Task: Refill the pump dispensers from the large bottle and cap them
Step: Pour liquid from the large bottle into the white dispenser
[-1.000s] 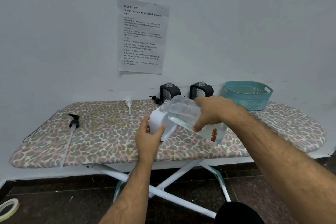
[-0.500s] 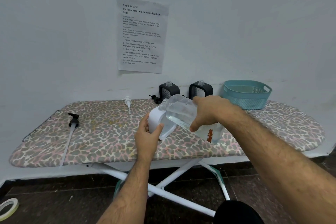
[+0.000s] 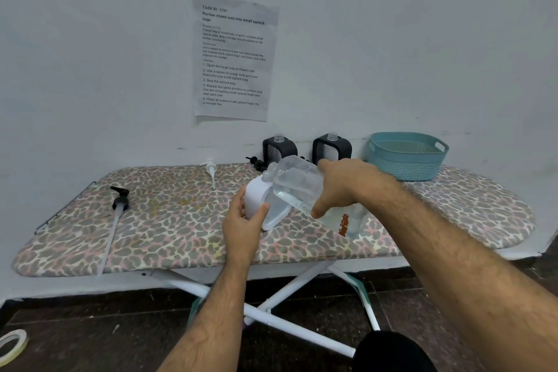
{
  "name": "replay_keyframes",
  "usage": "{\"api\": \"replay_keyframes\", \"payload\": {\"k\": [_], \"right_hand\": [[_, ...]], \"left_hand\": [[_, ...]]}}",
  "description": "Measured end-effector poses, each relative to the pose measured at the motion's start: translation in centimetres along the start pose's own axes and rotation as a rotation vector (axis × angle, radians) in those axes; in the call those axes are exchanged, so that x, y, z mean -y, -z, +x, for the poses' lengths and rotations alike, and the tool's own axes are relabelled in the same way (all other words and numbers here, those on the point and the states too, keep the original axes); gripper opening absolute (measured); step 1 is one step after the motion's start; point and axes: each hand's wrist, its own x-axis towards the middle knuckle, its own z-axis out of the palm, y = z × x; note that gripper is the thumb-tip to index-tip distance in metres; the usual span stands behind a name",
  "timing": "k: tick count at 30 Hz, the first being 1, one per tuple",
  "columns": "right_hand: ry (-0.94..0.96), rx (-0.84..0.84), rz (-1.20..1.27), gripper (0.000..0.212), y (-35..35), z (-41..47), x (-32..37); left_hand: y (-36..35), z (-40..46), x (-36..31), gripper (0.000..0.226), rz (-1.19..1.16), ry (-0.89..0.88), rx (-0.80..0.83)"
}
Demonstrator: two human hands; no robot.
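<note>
My right hand [image 3: 344,187] grips a large clear bottle [image 3: 297,186] of clear liquid, tipped to the left with its mouth at the neck of a white dispenser [image 3: 256,199]. My left hand [image 3: 243,216] holds that white dispenser steady on the ironing board [image 3: 169,220]. Two black dispensers [image 3: 279,149] [image 3: 332,148] stand uncapped at the back by the wall. A black pump head [image 3: 119,198] with a long tube lies at the left. Farther back lie a white pump head [image 3: 210,170] and another black pump head [image 3: 256,161].
A teal plastic basket [image 3: 407,155] stands at the back right of the board. A printed sheet [image 3: 232,57] hangs on the wall. A roll of tape [image 3: 12,344] lies on the dark floor at the lower left. White crossed legs show under the board.
The large bottle has tipped a little further toward the white dispenser, and its base has risen slightly. Both hands keep their hold.
</note>
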Motion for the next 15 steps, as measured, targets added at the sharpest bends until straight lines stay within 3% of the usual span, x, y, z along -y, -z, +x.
{"api": "replay_keyframes", "payload": {"k": [8, 15], "right_hand": [[-0.007, 0.011, -0.007, 0.092, 0.20, 0.09, 0.17], [-0.009, 0.015, -0.020, 0.093, 0.26, 0.16, 0.32]], "left_hand": [[0.14, 0.06, 0.18, 0.071, -0.035, 0.014, 0.027], [0.10, -0.12, -0.38, 0.060, -0.077, -0.009, 0.052]]}}
